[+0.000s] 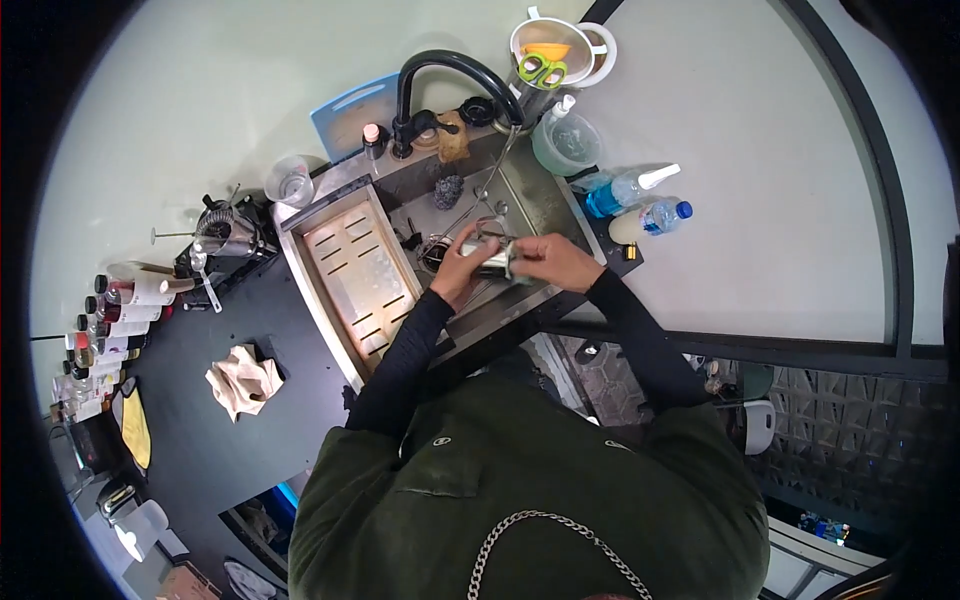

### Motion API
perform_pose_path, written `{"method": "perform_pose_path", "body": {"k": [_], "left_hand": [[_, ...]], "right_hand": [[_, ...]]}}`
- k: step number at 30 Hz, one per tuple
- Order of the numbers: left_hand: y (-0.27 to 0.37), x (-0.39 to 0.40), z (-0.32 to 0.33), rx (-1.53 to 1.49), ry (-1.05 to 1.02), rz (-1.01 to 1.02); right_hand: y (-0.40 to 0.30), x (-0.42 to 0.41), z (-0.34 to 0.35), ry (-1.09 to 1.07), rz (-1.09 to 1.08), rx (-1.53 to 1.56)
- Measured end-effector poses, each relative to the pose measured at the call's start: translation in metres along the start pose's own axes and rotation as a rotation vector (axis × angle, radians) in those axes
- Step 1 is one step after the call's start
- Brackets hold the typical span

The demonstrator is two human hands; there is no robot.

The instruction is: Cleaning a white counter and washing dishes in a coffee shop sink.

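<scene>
Over the sink basin (525, 180), my left hand (459, 271) grips a shiny metal cup (491, 256) lying on its side. My right hand (561, 261) pinches a greenish scrubbing pad (517, 270) against the cup's right end; the fingers hide part of it. A thin stream of water (491, 180) runs from the black gooseneck faucet (457, 58) down towards the left hand. Beyond the hands, a dark steel-wool scrubber (448, 192) rests on the basin floor. A dark round vessel (433, 253) sits left of the left hand, partly covered by it.
A slotted drain tray (360, 274) adjoins the sink's left side. On the right stand a plastic tub (568, 146), a blue spray bottle (615, 193) and a capped bottle (651, 220). A crumpled beige cloth (244, 381) lies on the dark counter (187, 435), with several syrup-like bottles (112, 315) along the wall.
</scene>
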State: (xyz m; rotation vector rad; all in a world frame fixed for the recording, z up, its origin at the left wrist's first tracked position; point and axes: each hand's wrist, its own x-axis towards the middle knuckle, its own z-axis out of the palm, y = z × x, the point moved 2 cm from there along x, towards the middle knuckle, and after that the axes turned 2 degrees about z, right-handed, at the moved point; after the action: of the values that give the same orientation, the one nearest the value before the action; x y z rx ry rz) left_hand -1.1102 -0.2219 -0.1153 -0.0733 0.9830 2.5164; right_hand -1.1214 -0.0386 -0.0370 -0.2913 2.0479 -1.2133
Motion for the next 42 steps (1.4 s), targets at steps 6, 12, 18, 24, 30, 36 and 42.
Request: {"method": "perform_pose_path", "body": {"k": [6,12,18,24,30,36,42], "left_hand": [[-0.003,0.006,0.001,0.09,0.113,-0.338],[-0.039,0.026,0.011,-0.022,0.371,-0.118],[-0.049,0.032,0.009,-0.04,0.396,-0.246],[-0.044,0.052,0.012,0.042,0.442,-0.169],[-0.058,0.056,0.002,-0.164,0.377,-0.276],[-0.054,0.066,0.012,-0.119,0.304,-0.129],[-0.043,0.052,0.019,-0.092,0.337,-0.081]], "right_hand": [[-0.011,-0.007,0.013,0.122,-0.313,-0.784],[0.054,0.021,0.01,-0.08,0.291,0.751],[0.058,0.023,-0.023,-0.42,0.098,0.396],[0.047,0.032,-0.027,-0.366,0.05,-0.093],[0.039,0.048,-0.02,-0.356,0.127,-0.174],[0.056,0.057,-0.013,-0.111,-0.021,0.545],[0.048,0.057,-0.026,-0.446,0.033,0.785]]}}
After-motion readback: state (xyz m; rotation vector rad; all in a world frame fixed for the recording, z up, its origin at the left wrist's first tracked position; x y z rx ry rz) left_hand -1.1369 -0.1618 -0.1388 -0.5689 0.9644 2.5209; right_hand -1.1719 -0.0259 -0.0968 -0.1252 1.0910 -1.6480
